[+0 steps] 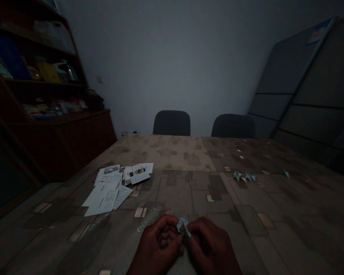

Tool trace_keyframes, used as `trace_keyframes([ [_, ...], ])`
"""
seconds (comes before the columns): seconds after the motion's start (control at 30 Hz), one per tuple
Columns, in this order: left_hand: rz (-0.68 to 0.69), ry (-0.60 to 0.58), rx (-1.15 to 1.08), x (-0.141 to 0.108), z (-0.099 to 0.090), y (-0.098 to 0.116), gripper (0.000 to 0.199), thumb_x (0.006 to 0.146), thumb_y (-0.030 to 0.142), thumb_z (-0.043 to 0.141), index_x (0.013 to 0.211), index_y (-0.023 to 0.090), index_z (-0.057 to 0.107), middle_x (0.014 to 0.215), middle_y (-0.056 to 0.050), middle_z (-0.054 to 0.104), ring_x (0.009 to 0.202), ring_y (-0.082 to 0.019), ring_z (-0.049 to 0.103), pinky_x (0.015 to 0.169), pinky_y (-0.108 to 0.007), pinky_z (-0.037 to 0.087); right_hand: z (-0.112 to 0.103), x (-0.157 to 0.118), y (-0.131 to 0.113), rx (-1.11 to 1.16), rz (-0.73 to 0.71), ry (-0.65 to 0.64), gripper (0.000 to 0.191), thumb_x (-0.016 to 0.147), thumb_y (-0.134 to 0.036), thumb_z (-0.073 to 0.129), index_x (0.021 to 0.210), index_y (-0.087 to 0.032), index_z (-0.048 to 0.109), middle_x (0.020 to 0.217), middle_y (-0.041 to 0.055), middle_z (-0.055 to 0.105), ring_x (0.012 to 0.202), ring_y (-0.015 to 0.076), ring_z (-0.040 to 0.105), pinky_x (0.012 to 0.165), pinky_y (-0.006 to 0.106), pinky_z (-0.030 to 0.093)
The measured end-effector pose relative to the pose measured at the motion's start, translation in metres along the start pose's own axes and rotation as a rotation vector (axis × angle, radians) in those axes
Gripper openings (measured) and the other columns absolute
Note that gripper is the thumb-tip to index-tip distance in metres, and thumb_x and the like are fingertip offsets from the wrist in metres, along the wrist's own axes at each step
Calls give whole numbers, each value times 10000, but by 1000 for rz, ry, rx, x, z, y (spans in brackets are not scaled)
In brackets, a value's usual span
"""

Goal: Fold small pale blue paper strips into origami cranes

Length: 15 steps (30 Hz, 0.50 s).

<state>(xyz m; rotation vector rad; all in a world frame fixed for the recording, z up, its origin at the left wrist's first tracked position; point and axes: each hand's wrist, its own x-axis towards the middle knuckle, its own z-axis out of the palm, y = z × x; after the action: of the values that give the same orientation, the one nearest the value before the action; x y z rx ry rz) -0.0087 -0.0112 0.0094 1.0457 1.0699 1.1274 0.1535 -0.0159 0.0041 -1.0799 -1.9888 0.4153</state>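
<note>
A small folded piece of paper, pale with a darker printed part, is pinched between my two hands just above the near part of the table. My left hand has its fingers curled, with thumb and forefinger at the paper's left side. My right hand grips the right side between thumb and fingertips. Several small folded paper pieces stand together on the table to the right, and another folded piece lies farther right. Loose printed sheets overlap in a pile on the left.
A patterned cloth covers the table. Beyond its far edge are two dark chairs against the wall. A wooden cabinet with filled shelves stands at the left, and a grey panelled cabinet or fridge at the right.
</note>
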Motion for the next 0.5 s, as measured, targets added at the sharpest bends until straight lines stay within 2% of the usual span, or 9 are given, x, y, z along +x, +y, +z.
trace_keyframes([
  [0.2,0,-11,3,-1,-1,0,122,680,164,738,769,148,657,646,4,659,578,-131,621,556,-226,525,-2,-1,0,-15,-2,-4,153,814,-83,508,861,-175,621,710,16,634,620,144,609,581,218,430],
  [0.5,28,-4,-28,1,-2,-6,107,695,146,700,792,144,655,620,17,648,524,-119,620,527,-209,493,-2,1,0,10,28,0,145,825,-93,511,863,-186,616,722,15,647,627,145,618,586,214,448],
])
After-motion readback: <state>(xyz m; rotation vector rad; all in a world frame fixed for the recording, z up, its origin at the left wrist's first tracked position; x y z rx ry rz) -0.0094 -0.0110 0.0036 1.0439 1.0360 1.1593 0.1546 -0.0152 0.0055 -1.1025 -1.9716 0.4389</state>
